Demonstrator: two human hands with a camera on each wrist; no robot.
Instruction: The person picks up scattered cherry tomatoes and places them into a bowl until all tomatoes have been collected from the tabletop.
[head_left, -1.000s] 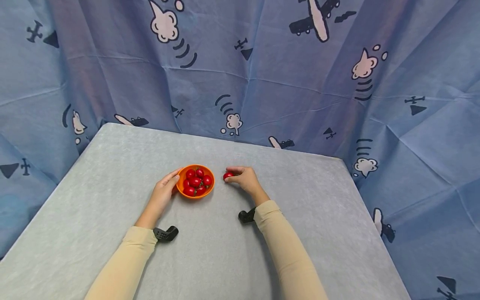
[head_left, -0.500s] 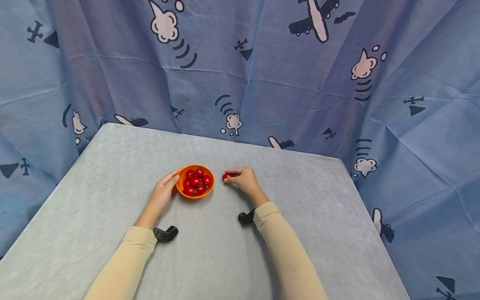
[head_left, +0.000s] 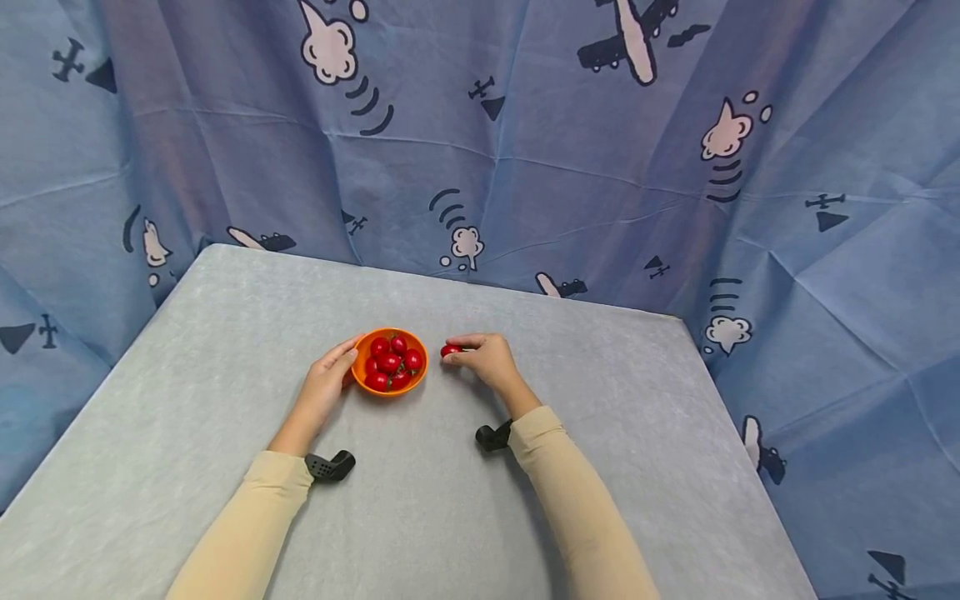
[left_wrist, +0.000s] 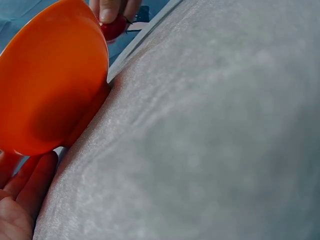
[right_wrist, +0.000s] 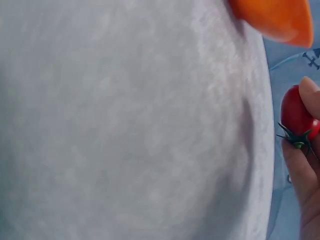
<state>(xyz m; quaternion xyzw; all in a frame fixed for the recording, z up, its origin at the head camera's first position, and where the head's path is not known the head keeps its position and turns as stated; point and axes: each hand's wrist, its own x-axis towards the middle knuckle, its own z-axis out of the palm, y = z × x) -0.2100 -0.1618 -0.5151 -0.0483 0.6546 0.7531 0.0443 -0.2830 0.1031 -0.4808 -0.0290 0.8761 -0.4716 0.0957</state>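
Note:
An orange bowl (head_left: 358,375) with several red cherry tomatoes (head_left: 389,363) in it stands on the table. My left hand (head_left: 324,379) rests against its left side, the thumb near the rim. In the left wrist view, the straight fingers (left_wrist: 37,180) touch the lower outside of the bowl (left_wrist: 55,75). To the right of the bowl, my right hand (head_left: 487,360) pinches a single cherry tomato (right_wrist: 296,110) between thumb and fingers. Its green calyx points down in the right wrist view. A gap separates this tomato from the bowl in the head view.
A pale grey cloth covers the table (head_left: 420,517). Behind it and at its sides hangs a blue curtain (head_left: 420,167) printed with planes and clouds. Each wrist carries a black camera (head_left: 332,467).
My right hand has shifted slightly left with the tomato, closer to the bowl. My left hand and the bowl have stayed almost where they were.

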